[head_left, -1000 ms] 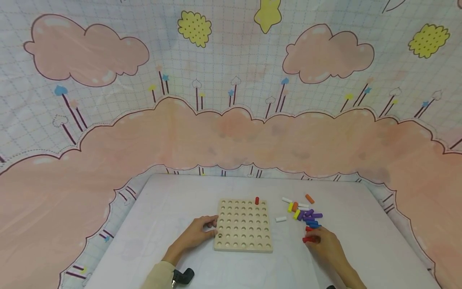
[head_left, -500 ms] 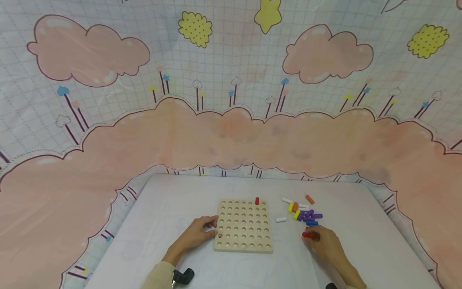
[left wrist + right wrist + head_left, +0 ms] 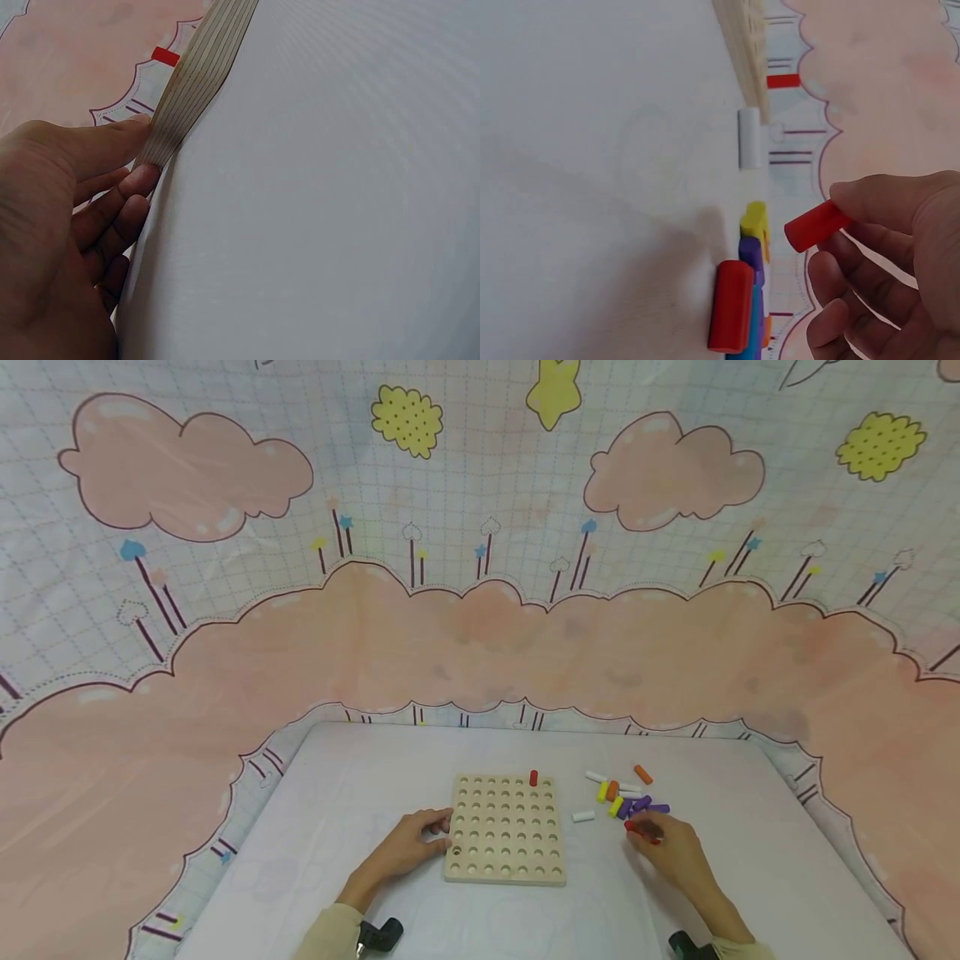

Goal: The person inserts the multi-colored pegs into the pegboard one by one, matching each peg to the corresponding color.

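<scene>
A square wooden pegboard (image 3: pixel 505 829) with rows of round holes lies on the white table. One red peg (image 3: pixel 533 778) stands upright in its far row. My left hand (image 3: pixel 411 843) holds the board's left edge; in the left wrist view the thumb and bent fingers (image 3: pixel 124 232) touch its layered side. Between thumb and fingertips, my right hand (image 3: pixel 675 852) pinches another red peg (image 3: pixel 816 226), raised above the table and tilted. Below it in the right wrist view, a loose red peg (image 3: pixel 731 306) lies beside the pile. The right hand hides part of the pile in the head view.
Loose pegs lie right of the board: yellow (image 3: pixel 616 807), purple (image 3: pixel 642 803), orange (image 3: pixel 642 773) and white ones. A single white peg (image 3: pixel 582 816) lies between board and pile. A blue peg (image 3: pixel 751 322) shows in the right wrist view.
My right hand has moved slightly away from me and lifted, carrying the red peg. It now covers the blue pegs seen earlier. The left hand and board have stayed in place.
</scene>
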A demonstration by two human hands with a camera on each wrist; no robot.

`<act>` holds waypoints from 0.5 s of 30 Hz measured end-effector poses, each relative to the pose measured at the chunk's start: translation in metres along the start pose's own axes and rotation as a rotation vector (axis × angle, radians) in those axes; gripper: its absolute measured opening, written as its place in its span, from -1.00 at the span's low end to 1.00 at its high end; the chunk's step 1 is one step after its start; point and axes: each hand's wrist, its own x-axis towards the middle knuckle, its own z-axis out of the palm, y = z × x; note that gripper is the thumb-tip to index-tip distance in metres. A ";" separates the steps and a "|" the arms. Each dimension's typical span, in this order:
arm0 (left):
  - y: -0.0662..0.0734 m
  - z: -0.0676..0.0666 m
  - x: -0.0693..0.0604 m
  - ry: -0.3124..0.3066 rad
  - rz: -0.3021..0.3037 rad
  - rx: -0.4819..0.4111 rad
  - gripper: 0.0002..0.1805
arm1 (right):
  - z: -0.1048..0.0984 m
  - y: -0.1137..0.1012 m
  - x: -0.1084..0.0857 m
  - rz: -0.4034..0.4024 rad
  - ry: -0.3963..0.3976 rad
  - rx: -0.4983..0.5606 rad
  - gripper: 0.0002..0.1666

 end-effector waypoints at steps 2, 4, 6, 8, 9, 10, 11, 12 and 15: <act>0.000 0.000 -0.001 -0.002 -0.005 -0.001 -0.40 | 0.000 -0.001 0.002 -0.023 0.023 0.015 -0.77; 0.000 0.000 -0.001 -0.003 -0.014 -0.008 -0.40 | 0.000 -0.003 0.004 -0.037 0.039 0.029 -0.78; 0.000 0.000 -0.001 -0.003 -0.016 -0.013 -0.41 | -0.001 -0.005 0.007 -0.042 0.050 0.038 -0.78; -0.001 0.000 -0.001 -0.006 -0.020 -0.022 -0.41 | -0.001 -0.007 0.009 -0.044 0.059 0.040 -0.77; -0.001 0.000 0.000 -0.007 -0.018 -0.024 -0.41 | -0.001 -0.009 0.010 -0.043 0.061 0.045 -0.76; -0.001 0.000 0.000 -0.007 -0.016 -0.025 -0.41 | -0.001 -0.010 0.012 -0.044 0.065 0.049 -0.76; -0.001 0.000 0.000 -0.009 -0.013 -0.026 -0.41 | -0.001 -0.012 0.013 -0.050 0.069 0.064 -0.76; -0.002 0.000 0.000 -0.009 -0.011 -0.026 -0.41 | 0.000 -0.013 0.013 -0.055 0.072 0.075 -0.75; -0.002 0.000 0.000 -0.009 -0.012 -0.025 -0.41 | 0.002 -0.016 0.017 -0.071 0.085 0.116 -0.75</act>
